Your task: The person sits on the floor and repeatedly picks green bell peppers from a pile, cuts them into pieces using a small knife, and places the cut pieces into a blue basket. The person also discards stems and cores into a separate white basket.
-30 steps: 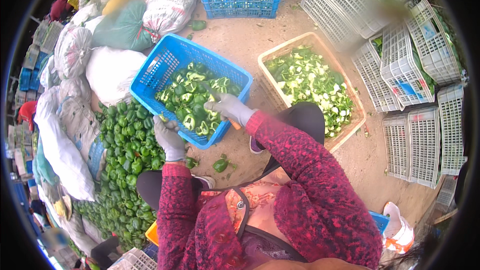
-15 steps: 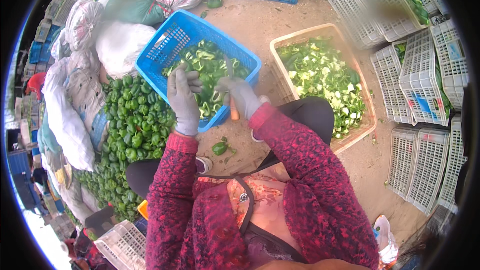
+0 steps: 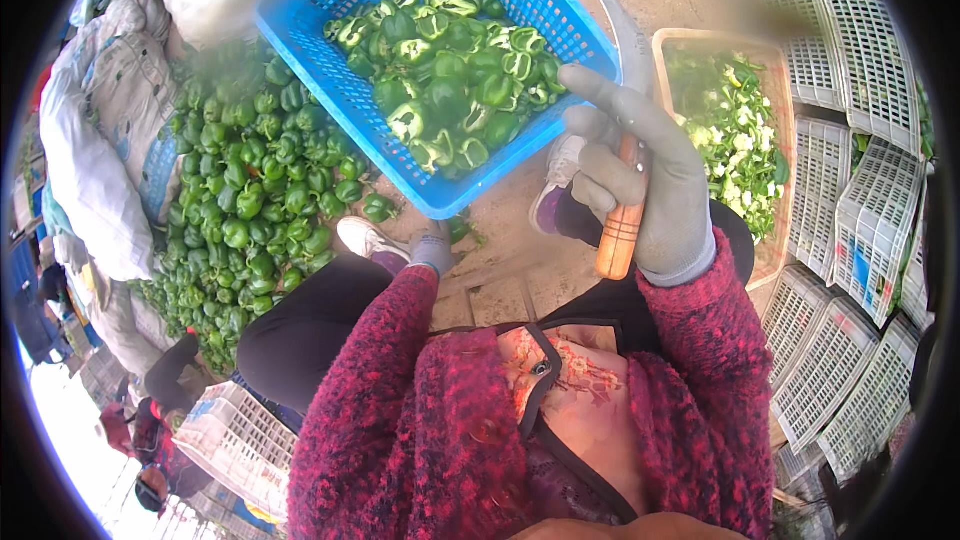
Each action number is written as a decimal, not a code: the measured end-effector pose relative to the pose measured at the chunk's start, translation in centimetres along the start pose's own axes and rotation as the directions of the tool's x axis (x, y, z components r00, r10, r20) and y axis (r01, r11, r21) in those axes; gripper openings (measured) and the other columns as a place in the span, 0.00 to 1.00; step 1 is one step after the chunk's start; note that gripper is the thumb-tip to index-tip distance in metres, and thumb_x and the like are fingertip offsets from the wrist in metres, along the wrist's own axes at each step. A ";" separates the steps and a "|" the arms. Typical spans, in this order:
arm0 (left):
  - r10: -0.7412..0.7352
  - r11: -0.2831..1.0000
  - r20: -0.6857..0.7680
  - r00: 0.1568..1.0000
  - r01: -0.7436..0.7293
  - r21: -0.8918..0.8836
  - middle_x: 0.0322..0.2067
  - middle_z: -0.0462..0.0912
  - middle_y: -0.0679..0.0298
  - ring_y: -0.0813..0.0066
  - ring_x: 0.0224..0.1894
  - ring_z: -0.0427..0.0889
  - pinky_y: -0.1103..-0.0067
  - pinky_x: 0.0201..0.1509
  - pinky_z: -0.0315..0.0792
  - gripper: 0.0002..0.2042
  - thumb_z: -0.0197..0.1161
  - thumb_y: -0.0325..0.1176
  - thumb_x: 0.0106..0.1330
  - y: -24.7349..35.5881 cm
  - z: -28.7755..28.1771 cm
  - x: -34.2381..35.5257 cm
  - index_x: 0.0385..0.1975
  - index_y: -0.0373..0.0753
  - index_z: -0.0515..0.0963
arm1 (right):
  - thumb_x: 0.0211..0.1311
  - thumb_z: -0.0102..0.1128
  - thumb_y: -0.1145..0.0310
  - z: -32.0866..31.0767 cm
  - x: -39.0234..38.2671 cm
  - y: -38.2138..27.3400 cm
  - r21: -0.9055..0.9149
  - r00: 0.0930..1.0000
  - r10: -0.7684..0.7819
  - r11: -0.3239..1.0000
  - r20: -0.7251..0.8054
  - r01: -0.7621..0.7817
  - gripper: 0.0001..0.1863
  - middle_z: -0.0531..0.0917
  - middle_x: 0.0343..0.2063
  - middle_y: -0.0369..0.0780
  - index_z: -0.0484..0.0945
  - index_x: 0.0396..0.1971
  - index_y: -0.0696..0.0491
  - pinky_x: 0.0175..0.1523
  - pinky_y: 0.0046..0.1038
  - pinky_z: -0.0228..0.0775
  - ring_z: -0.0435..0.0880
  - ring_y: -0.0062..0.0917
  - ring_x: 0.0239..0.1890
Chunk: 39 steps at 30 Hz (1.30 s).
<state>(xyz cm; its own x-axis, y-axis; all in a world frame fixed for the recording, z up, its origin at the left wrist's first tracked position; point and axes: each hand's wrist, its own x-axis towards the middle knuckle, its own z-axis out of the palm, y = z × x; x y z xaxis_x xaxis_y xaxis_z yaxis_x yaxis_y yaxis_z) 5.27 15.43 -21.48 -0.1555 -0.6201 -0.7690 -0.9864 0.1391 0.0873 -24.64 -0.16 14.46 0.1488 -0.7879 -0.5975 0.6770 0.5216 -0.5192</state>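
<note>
Far to the left of both hands lie white sacks (image 3: 105, 205), leaning one against another. Nearer to the left hand, but beyond its touch, spreads a big pile of whole green peppers (image 3: 245, 195) on the ground. Below this pile, on the same far side, stands a white crate (image 3: 235, 435). Just left of the left hand is a light shoe (image 3: 367, 238) of the person.

The left hand (image 3: 432, 248), in a grey glove, is low beside the near corner of a blue basket (image 3: 442, 206). Its fingers are mostly hidden, so I cannot tell how far they are open, or if they hold something. Just to its right a green pepper (image 3: 459, 228) shows partly from behind the corner.

Ahead of the left hand, inside the blue basket, lie many cut peppers (image 3: 450, 70), with pale insides visible.

Right of this basket, the right hand (image 3: 645, 165), also gloved, is closed around the wooden handle (image 3: 618, 240) of a knife (image 3: 628, 205). The index finger is not curled but stretches out to the left. The curved blade (image 3: 630, 50) rises above the grip.

To the right of the grip stands a tan basket (image 3: 720, 37) with chopped pieces (image 3: 740, 145), and farther right are stacked grey crates (image 3: 870, 30).
</note>
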 end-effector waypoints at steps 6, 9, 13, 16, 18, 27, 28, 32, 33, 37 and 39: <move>0.007 0.969 0.180 0.984 0.037 -0.242 0.59 0.80 0.46 0.48 0.57 0.84 0.58 0.59 0.77 0.41 0.78 0.45 0.53 -1.2 3.7 4.5 0.67 0.40 0.69 | 0.77 0.51 0.62 -0.5 2.4 1.8 0.217 1.000 0.011 0.976 0.022 -0.015 0.26 0.86 0.42 0.38 0.70 0.66 0.63 0.28 0.18 0.59 0.60 0.10 0.18; 0.223 0.793 0.123 0.967 -0.106 -0.600 0.52 0.82 0.51 0.56 0.49 0.85 0.63 0.54 0.79 0.39 0.78 0.42 0.54 -1.2 0.3 3.2 0.66 0.38 0.69 | 0.76 0.53 0.62 -0.8 2.0 2.9 0.265 0.991 0.078 0.959 0.107 -0.104 0.24 0.84 0.38 0.36 0.73 0.63 0.62 0.29 0.18 0.61 0.63 0.11 0.19; 0.389 0.434 0.030 0.921 -0.154 -0.888 0.42 0.84 0.59 0.65 0.40 0.86 0.69 0.49 0.80 0.37 0.78 0.38 0.55 0.4 -9.4 -3.5 0.65 0.36 0.69 | 0.73 0.56 0.63 -0.8 0.1 3.6 -0.473 0.977 0.058 0.880 0.205 0.047 0.19 0.81 0.33 0.33 0.78 0.56 0.59 0.32 0.17 0.64 0.69 0.11 0.23; 0.278 0.256 0.064 0.958 -0.010 -0.967 0.40 0.82 0.62 0.69 0.36 0.83 0.73 0.47 0.80 0.34 0.76 0.34 0.57 2.6 -15.2 -11.2 0.63 0.34 0.69 | 0.70 0.59 0.65 -0.8 -1.2 4.8 -0.710 0.964 0.060 0.688 0.260 0.149 0.14 0.80 0.31 0.32 0.81 0.49 0.57 0.33 0.17 0.67 0.74 0.11 0.27; 0.134 0.234 -0.017 0.991 -0.048 -0.971 0.42 0.82 0.62 0.69 0.38 0.83 0.73 0.49 0.79 0.31 0.76 0.33 0.57 4.0 -17.3 -16.2 0.60 0.34 0.71 | 0.69 0.60 0.68 -1.0 -1.8 6.0 -0.782 0.956 0.050 0.589 0.288 0.205 0.10 0.80 0.28 0.31 0.82 0.45 0.54 0.31 0.18 0.68 0.78 0.11 0.29; -0.106 0.650 -0.885 0.453 -0.643 -0.406 0.53 0.77 0.50 0.53 0.57 0.76 0.64 0.63 0.71 0.30 0.74 0.30 0.54 5.0 -28.5 -16.1 0.58 0.35 0.71 | 0.69 0.59 0.65 1.4 -3.3 8.2 -0.801 0.968 0.048 0.571 0.248 0.178 0.10 0.80 0.26 0.31 0.81 0.44 0.54 0.27 0.19 0.66 0.74 0.12 0.22; -0.096 0.646 -0.900 0.426 -0.660 -0.382 0.53 0.77 0.50 0.52 0.58 0.76 0.63 0.63 0.71 0.30 0.74 0.30 0.54 5.1 -29.2 -15.4 0.58 0.35 0.71 | 0.69 0.59 0.65 1.9 -2.7 7.9 -0.796 0.967 0.021 0.573 0.253 0.196 0.10 0.80 0.26 0.31 0.81 0.44 0.54 0.27 0.19 0.66 0.74 0.12 0.22; -0.121 0.633 -0.911 0.395 -0.676 -0.377 0.55 0.76 0.49 0.50 0.60 0.74 0.63 0.66 0.68 0.31 0.72 0.28 0.54 5.5 -30.6 -12.7 0.60 0.35 0.70 | 0.68 0.57 0.65 2.7 -0.4 7.0 -0.877 0.956 -0.095 0.380 0.279 0.294 0.09 0.81 0.24 0.33 0.83 0.39 0.53 0.28 0.22 0.68 0.75 0.13 0.22; -0.131 0.628 -0.910 0.394 -0.677 -0.384 0.55 0.75 0.49 0.50 0.61 0.73 0.63 0.67 0.68 0.31 0.72 0.28 0.54 5.5 -30.7 -12.0 0.61 0.35 0.70 | 0.67 0.57 0.65 2.8 0.2 6.8 -0.910 0.957 -0.098 0.299 0.272 0.289 0.09 0.81 0.24 0.33 0.83 0.38 0.53 0.29 0.22 0.68 0.76 0.14 0.22; -0.190 0.603 -0.907 0.376 -0.684 -0.410 0.58 0.74 0.48 0.48 0.63 0.71 0.63 0.69 0.66 0.33 0.70 0.25 0.53 4.7 -30.7 -9.5 0.63 0.34 0.68 | 0.65 0.56 0.65 3.6 3.4 6.8 -0.911 0.922 -0.132 0.158 0.364 0.382 0.10 0.84 0.25 0.38 0.84 0.35 0.53 0.36 0.29 0.74 0.83 0.22 0.28; -0.199 0.609 -0.919 0.341 -0.691 -0.389 0.58 0.74 0.48 0.48 0.63 0.72 0.63 0.69 0.66 0.34 0.70 0.24 0.53 3.8 -31.0 -8.5 0.63 0.34 0.68 | 0.64 0.56 0.65 4.0 4.9 7.0 -0.948 0.976 0.025 0.245 0.217 0.205 0.11 0.86 0.26 0.41 0.84 0.35 0.54 0.39 0.32 0.76 0.86 0.27 0.31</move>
<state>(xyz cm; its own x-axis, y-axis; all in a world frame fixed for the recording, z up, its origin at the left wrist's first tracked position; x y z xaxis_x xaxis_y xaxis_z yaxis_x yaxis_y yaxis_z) 1.21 -2.71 5.04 0.0947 -0.9486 0.3020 -0.5141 0.2132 0.8308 -16.30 -1.69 10.40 0.3184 -0.8270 -0.4633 -0.4869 0.2768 -0.8285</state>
